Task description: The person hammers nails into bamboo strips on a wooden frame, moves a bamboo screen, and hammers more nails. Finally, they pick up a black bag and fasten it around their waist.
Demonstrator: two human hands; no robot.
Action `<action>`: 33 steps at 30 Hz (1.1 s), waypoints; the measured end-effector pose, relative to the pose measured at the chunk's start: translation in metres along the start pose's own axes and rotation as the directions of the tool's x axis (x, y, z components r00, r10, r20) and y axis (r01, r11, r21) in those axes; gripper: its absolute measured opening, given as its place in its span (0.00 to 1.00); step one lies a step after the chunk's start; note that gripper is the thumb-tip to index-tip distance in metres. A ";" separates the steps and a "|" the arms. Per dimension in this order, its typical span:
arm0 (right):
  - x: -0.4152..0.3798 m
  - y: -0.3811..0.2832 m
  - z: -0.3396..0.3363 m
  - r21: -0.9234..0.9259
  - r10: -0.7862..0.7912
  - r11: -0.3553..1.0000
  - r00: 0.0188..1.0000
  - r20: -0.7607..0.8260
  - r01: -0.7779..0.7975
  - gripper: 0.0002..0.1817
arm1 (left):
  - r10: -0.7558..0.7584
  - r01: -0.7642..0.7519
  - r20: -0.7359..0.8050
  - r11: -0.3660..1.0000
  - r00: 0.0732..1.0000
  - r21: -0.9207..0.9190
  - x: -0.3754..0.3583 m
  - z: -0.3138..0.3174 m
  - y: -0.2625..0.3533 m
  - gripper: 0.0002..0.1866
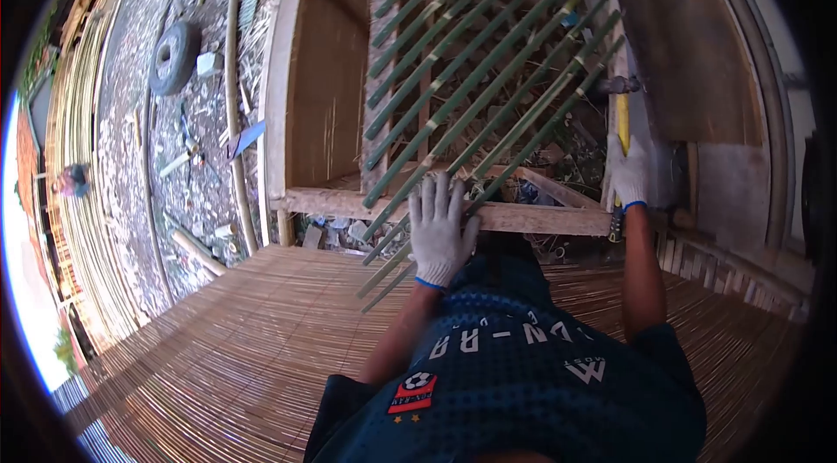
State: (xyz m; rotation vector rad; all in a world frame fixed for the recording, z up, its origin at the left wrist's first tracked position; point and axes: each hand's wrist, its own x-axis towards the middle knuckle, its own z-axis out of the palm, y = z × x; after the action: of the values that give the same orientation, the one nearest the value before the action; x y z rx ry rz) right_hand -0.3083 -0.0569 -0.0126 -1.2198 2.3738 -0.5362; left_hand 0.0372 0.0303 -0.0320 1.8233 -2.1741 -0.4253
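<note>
Left hand rests on beam by slats, fingers slightly apart; right hand grips hammer, fingers clamped on yellow handle.

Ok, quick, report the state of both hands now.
Left white-gloved hand: open, fingers spread, laid over the rough wooden beam.
Right white-gloved hand: closed, holding the yellow-handled hammer.

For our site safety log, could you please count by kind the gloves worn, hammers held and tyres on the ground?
Gloves, on left hand and right hand: 2
Hammer, in right hand: 1
Tyre: 1
Total: 4
</note>
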 end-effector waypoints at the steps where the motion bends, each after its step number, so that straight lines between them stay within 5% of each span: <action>1: 0.000 -0.001 0.000 -0.017 0.006 1.000 1.000 0.025 -0.006 0.23 | 0.003 -0.003 -0.019 1.000 1.000 -0.017 -0.001 0.001 -0.001 0.38; 4: 0.010 0.026 0.009 -0.074 -0.157 0.985 0.986 -0.052 0.153 0.24 | 0.003 -0.008 -0.077 0.998 0.997 -0.064 -0.005 -0.002 -0.003 0.36; 11: 0.025 0.047 0.019 -0.013 -0.121 0.993 0.991 -0.049 0.120 0.16 | 0.005 -0.027 -0.127 0.984 0.992 -0.176 -0.008 -0.014 -0.014 0.30; 14: 0.026 0.039 0.012 -0.082 -0.062 0.995 0.998 0.017 0.063 0.19 | -0.027 -0.015 -0.182 0.975 0.983 -0.224 -0.011 -0.006 -0.020 0.30; 25: 0.036 0.035 -0.001 0.140 0.039 0.988 0.982 0.187 -0.066 0.15 | -0.058 -0.027 -0.242 0.942 0.968 -0.335 -0.012 -0.001 -0.030 0.21; 33: 0.033 0.026 0.000 0.138 0.078 0.985 0.984 0.162 -0.101 0.15 | -0.092 -0.016 -0.280 0.933 0.955 -0.360 -0.012 -0.002 -0.030 0.18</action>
State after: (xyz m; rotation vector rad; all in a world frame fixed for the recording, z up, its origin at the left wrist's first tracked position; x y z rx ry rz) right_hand -0.3429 -0.0699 -0.0316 -1.0454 2.2052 -0.5539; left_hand 0.0672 0.0370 -0.0421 1.6115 -1.7323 -0.4886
